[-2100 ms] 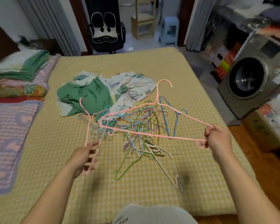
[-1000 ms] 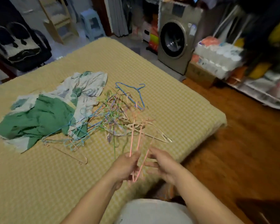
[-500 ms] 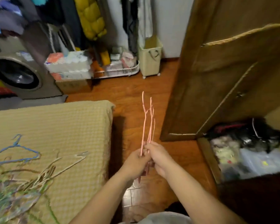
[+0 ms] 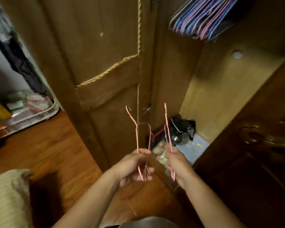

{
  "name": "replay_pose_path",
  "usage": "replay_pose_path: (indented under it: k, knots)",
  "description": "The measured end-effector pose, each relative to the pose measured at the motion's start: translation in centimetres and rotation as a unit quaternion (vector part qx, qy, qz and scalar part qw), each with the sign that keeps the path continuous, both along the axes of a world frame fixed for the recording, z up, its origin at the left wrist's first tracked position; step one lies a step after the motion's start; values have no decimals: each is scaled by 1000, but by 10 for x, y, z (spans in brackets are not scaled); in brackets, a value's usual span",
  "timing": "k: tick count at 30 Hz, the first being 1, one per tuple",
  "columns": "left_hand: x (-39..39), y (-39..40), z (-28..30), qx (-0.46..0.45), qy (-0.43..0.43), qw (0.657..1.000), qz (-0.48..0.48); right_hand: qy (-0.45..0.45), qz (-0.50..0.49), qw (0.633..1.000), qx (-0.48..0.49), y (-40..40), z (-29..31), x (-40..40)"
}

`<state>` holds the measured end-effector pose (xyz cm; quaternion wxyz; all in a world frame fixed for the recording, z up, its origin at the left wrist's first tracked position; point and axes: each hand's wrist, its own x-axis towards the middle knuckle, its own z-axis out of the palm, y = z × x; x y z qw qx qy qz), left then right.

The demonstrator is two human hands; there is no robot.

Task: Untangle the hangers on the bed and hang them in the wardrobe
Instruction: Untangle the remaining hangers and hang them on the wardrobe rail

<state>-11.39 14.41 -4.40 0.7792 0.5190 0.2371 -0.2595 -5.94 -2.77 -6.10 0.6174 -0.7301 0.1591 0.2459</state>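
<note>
I face the open wooden wardrobe (image 4: 220, 89). My left hand (image 4: 135, 167) grips a pink wire hanger (image 4: 136, 129) held upright, its hook end pointing up in front of the wardrobe door. My right hand (image 4: 176, 163) grips a second pink hanger (image 4: 167, 127), also upright, a short way to the right of the first. High in the wardrobe hangs a packed row of blue, purple and pink hangers (image 4: 202, 17). Only a corner of the bed (image 4: 8, 198) shows at the lower left; the tangled pile is out of view.
The wardrobe's left door (image 4: 92, 60) stands open just beyond my hands, and a dark carved door (image 4: 257, 145) is on the right. Bags and a black bundle (image 4: 181, 129) lie on the wardrobe floor. A white rack of clutter (image 4: 28, 109) stands on the wood floor at left.
I have turned from the bed to the open wardrobe. The pink hangers, held together half a second ago, are now split apart, one in each hand.
</note>
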Motion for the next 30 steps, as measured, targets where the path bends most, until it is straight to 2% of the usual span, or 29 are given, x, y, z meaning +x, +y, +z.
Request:
replay_pose_path:
  k: [7,12,15,18,22,25,30]
  knots:
    - [115,0,79,101,-134,974,-151,-128,-135,981,50,-32,69,63]
    - [188,16,119,211,-240,921,-225,-213,-218,952,31,-29,120,100]
    - [217,19,155,193,-292,898,-267,-248,-298,921,23,-21,154,114]
    - [242,19,187,139,-341,886,-282,-287,-325,901,25,-20,183,120]
    - [268,10,216,111,-354,880,-297,-324,-341,882,14,-29,224,133]
    - [278,15,214,156,-345,871,-312,-327,-361,874,-2,-34,238,147]
    - [288,44,197,229,-313,840,-380,-307,-385,870,-19,-32,230,169]
